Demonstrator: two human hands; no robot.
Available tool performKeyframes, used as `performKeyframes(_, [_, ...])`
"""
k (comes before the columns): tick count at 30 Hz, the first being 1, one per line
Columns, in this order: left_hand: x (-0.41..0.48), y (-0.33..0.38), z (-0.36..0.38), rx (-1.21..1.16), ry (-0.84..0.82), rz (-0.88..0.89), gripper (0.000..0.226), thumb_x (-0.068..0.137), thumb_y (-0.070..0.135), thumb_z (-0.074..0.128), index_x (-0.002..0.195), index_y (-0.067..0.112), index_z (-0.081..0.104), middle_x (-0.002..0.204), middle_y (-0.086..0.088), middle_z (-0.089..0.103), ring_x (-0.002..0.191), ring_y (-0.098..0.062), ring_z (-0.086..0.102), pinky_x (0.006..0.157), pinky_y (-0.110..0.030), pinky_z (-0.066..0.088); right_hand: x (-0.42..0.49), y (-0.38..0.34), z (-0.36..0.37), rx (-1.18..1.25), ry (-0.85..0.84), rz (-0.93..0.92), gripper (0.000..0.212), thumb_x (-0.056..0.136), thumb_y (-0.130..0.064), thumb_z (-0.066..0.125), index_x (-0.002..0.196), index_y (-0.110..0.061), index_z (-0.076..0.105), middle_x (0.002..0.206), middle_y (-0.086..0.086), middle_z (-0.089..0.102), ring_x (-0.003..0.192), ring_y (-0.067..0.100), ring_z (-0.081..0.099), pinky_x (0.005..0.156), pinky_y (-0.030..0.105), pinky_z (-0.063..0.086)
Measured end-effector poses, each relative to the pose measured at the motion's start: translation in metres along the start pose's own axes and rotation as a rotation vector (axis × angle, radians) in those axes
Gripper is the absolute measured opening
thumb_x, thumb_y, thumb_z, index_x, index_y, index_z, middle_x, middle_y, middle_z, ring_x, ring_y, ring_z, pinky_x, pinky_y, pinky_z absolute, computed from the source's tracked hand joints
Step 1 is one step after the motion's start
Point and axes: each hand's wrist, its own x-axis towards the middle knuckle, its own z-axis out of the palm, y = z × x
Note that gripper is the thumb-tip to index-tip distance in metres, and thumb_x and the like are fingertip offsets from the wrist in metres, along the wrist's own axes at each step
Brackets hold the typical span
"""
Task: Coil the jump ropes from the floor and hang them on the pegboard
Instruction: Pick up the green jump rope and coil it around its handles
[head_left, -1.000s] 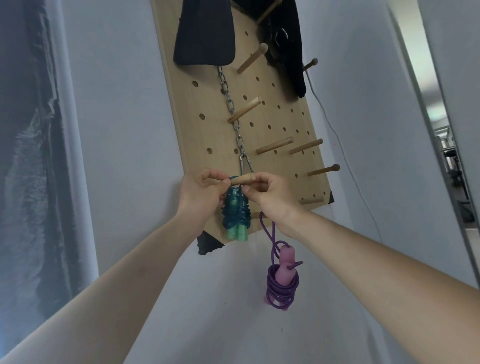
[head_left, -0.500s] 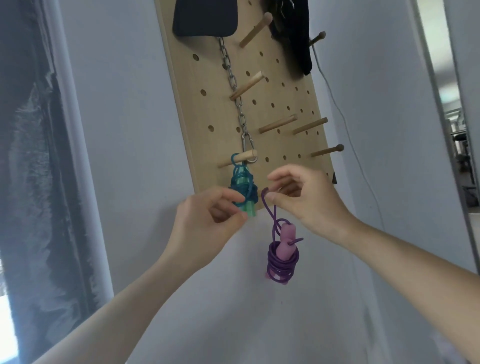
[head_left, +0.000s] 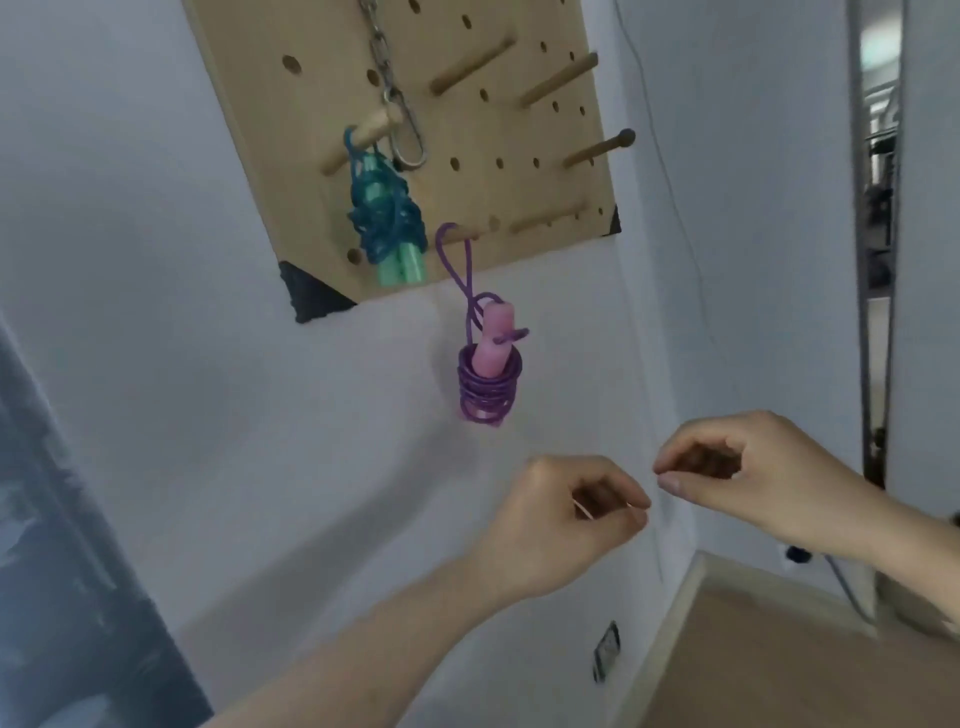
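Note:
The wooden pegboard (head_left: 467, 197) hangs on the white wall at the top of the view. A coiled teal jump rope (head_left: 384, 218) with green handles hangs from a wooden peg (head_left: 374, 130) on its lower left. A coiled purple jump rope (head_left: 488, 384) with pink handles dangles by its loop from a low peg (head_left: 462, 234), swinging below the board's edge. My left hand (head_left: 566, 525) and my right hand (head_left: 753, 478) are lowered well below both ropes, fingers loosely curled, holding nothing.
A steel chain with a carabiner (head_left: 405, 135) hangs beside the teal rope's peg. Several bare pegs stick out on the board's right. A dark curtain (head_left: 62, 571) fills the left. A wall socket (head_left: 607, 649), wooden floor (head_left: 779, 649) and a doorway (head_left: 878, 208) lie right.
My right hand hung the purple rope's loop on the low peg and let go. Both hands dropped away from the board, and the view tilted down.

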Motion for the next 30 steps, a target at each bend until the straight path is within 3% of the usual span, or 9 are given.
performKeyframes(5, [0.012,-0.065,0.108,0.042,-0.227,-0.098,0.011,0.081,0.024,0.071,0.090,0.024,0.076,0.074,0.005,0.073,0.067,-0.008,0.066,0.072,-0.033,0.057,-0.064,0.106,0.010,-0.162,-0.126,0.272,0.012,0.084,-0.020,0.077,0.080,-0.030,0.074,0.075,-0.013,0.072,0.073,0.000,0.064,0.064,0.012,0.046])
performKeyframes(10, [0.001,-0.134,0.216,0.092,-0.481,-0.244,0.013,0.083,0.027,0.072,0.095,0.027,0.077,0.090,0.006,0.076,0.088,-0.011,0.069,0.084,-0.032,0.055,-0.139,0.224,0.030,-0.249,-0.343,0.570,0.023,0.088,-0.012,0.072,0.073,-0.029,0.066,0.073,-0.005,0.069,0.069,0.010,0.063,0.061,0.020,0.045])
performKeyframes(14, [-0.029,-0.180,0.305,-0.020,-0.620,-0.369,0.013,0.086,0.010,0.070,0.098,0.008,0.076,0.090,-0.002,0.071,0.082,-0.011,0.061,0.068,-0.011,0.046,-0.188,0.293,0.057,-0.269,-0.471,0.749,0.028,0.090,-0.007,0.067,0.071,-0.025,0.058,0.069,-0.011,0.056,0.064,0.001,0.051,0.055,0.011,0.037])
performKeyframes(16, [-0.051,-0.205,0.353,-0.055,-0.715,-0.440,0.014,0.085,0.005,0.069,0.097,0.001,0.076,0.089,-0.010,0.071,0.081,-0.014,0.060,0.075,-0.026,0.051,-0.214,0.328,0.076,-0.254,-0.493,0.813,0.034,0.088,-0.005,0.067,0.067,-0.030,0.057,0.064,-0.014,0.054,0.060,0.000,0.049,0.054,0.011,0.035])
performKeyframes(19, [-0.091,-0.244,0.418,-0.043,-0.800,-0.518,0.012,0.076,0.019,0.070,0.086,0.019,0.075,0.086,0.001,0.073,0.080,-0.014,0.065,0.078,-0.032,0.056,-0.263,0.378,0.110,-0.243,-0.467,0.912,0.025,0.082,-0.006,0.070,0.072,-0.027,0.064,0.064,-0.012,0.057,0.060,0.003,0.053,0.059,0.018,0.044])
performKeyframes(22, [-0.130,-0.276,0.454,-0.022,-0.794,-0.545,0.012,0.074,0.020,0.070,0.083,0.011,0.072,0.083,-0.002,0.070,0.082,-0.025,0.067,0.074,-0.031,0.050,-0.313,0.412,0.144,-0.187,-0.414,1.055,0.024,0.081,-0.006,0.071,0.072,-0.025,0.061,0.071,-0.003,0.060,0.069,0.016,0.058,0.069,0.034,0.049])
performKeyframes(26, [-0.176,-0.324,0.478,0.068,-0.719,-0.647,0.037,0.077,0.016,0.072,0.111,0.006,0.068,0.117,-0.019,0.065,0.109,-0.030,0.061,0.096,-0.037,0.048,-0.370,0.441,0.177,-0.184,-0.365,1.229,0.026,0.079,-0.021,0.069,0.099,-0.035,0.060,0.094,0.005,0.063,0.092,0.032,0.062,0.079,0.040,0.049])
performKeyframes(28, [-0.197,-0.350,0.487,0.200,-0.798,-0.699,0.042,0.077,0.022,0.073,0.117,0.013,0.062,0.122,-0.016,0.056,0.112,-0.038,0.056,0.095,-0.048,0.048,-0.386,0.446,0.186,-0.418,-0.397,1.323,0.054,0.082,-0.039,0.071,0.129,-0.021,0.052,0.124,0.013,0.055,0.116,0.039,0.051,0.094,0.046,0.044])
performKeyframes(30, [-0.206,-0.357,0.489,0.214,-0.803,-0.697,0.040,0.077,0.020,0.073,0.115,0.013,0.061,0.117,-0.014,0.054,0.107,-0.040,0.057,0.088,-0.051,0.049,-0.393,0.445,0.192,-0.580,-0.366,1.383,0.083,0.075,-0.060,0.071,0.136,-0.013,0.041,0.134,0.014,0.046,0.124,0.039,0.043,0.100,0.048,0.039])
